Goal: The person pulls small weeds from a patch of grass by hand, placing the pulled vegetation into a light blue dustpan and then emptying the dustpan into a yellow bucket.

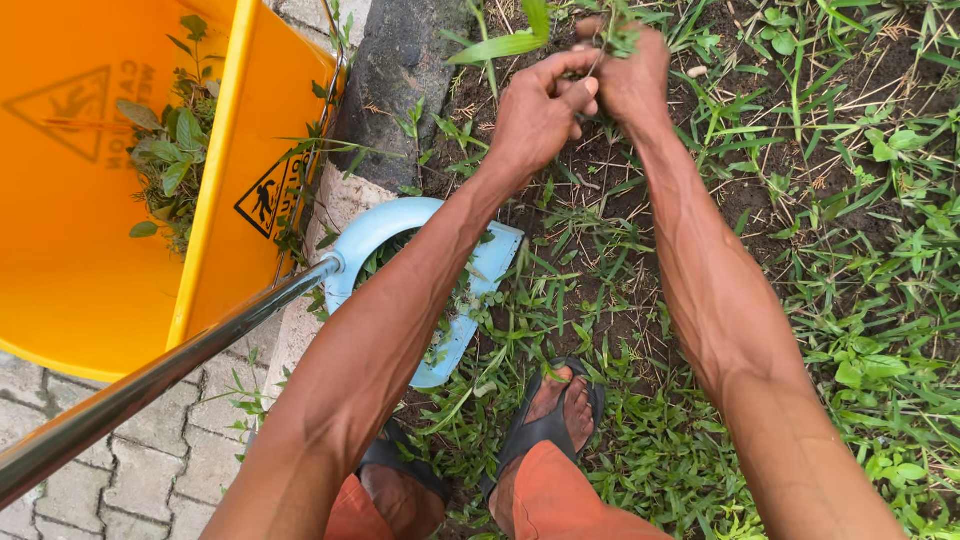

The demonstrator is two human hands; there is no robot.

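both hands meet at the far edge of the scene, over the soil. the left hand is curled into a loose fist, thumb and fingers pinched on thin weed stems. the right hand is closed around the same tuft of weeds, touching the left hand, with small leaves sticking out above its knuckles. a long grass blade juts out to the left of the hands.

below the hands lies dark bare soil with patchy grass spreading to the right and near side. nearer, partly hidden under the left forearm, a light blue dustpan rests on the ground with pulled weeds and leaves inside it; its metal handle runs to the near left. at the far left stands a yellow bucket, open, holding a small heap of pulled green weeds against its inner wall. a stone kerb separates the soil from grey paving bricks on the near left. the person's feet in dark sandals stand on the grass at the near edge.
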